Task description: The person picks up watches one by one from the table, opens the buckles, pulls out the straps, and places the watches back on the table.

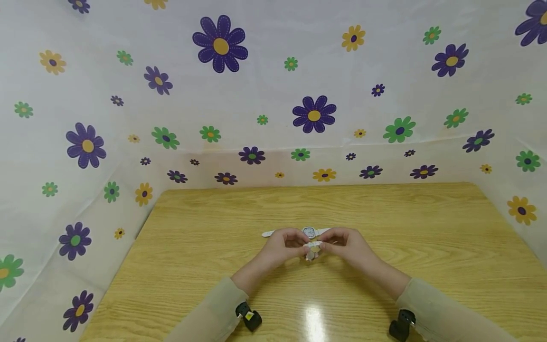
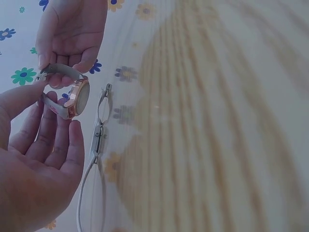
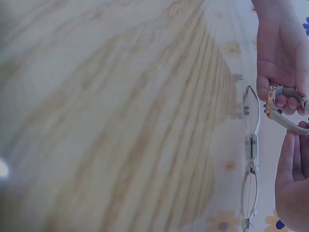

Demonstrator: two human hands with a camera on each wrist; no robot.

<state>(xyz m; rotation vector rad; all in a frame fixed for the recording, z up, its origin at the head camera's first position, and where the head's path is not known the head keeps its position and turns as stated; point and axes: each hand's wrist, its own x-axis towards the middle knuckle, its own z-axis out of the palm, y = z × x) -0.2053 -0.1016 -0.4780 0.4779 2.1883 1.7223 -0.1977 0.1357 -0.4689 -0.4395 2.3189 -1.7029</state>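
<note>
Both hands hold a wristwatch [image 2: 82, 98] with a rose-gold case and a pale strap. Its strap is bent round into a loop, with the case hanging on the side away from the palms. My left hand [image 1: 279, 247] pinches the strap near its ends between thumb and fingers. Opposite it, my right hand [image 1: 350, 244] pinches the strap from the other side, fingertips close to the left ones. Fingers partly hide the strap ends and buckle. Just beyond the hands, a white wristwatch [image 1: 309, 232] with a squarish case lies stretched out on the table, not touched by either hand.
The wood-grain table [image 1: 205, 213] spreads round the hands on all sides. Behind and beside it hangs a white cloth [image 1: 265, 85] printed with purple, green and yellow flowers. Black wrist cameras [image 1: 249, 317] are strapped over the sleeves.
</note>
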